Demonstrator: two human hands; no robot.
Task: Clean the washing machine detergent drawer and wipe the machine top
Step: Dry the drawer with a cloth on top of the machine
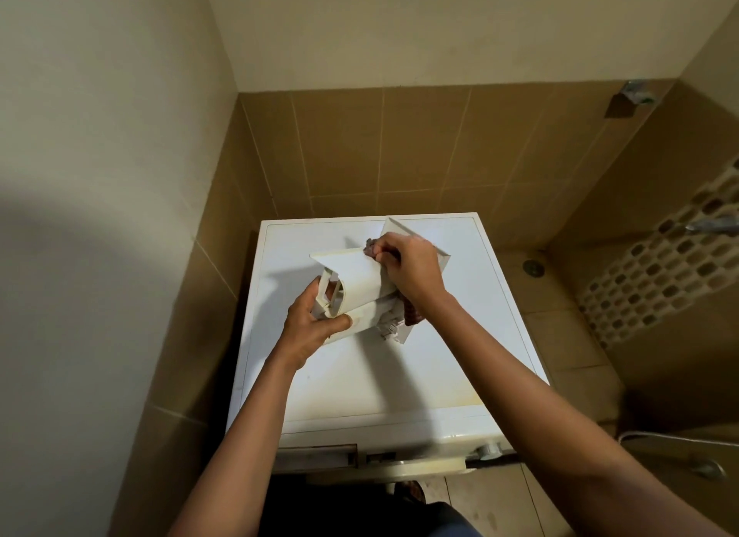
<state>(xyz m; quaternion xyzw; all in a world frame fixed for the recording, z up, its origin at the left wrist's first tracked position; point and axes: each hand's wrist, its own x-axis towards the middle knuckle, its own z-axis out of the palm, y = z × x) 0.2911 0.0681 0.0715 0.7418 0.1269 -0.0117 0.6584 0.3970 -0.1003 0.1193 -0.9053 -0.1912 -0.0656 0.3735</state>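
Note:
The white detergent drawer (354,284) is held above the white top of the washing machine (360,384), tilted with its front panel toward the back right. My left hand (316,320) grips the drawer's near end, thumb across its side. My right hand (408,268) pinches a small greyish-pink cloth (371,248) against the drawer's upper edge. Part of the cloth hangs below my right wrist. The drawer's inside is mostly hidden by my right hand.
The empty drawer slot (316,452) shows in the machine's front at the bottom. Brown tiled walls close in behind and on the left. A floor drain (534,267) and a tap (712,225) lie to the right. A hose (680,440) runs along the floor.

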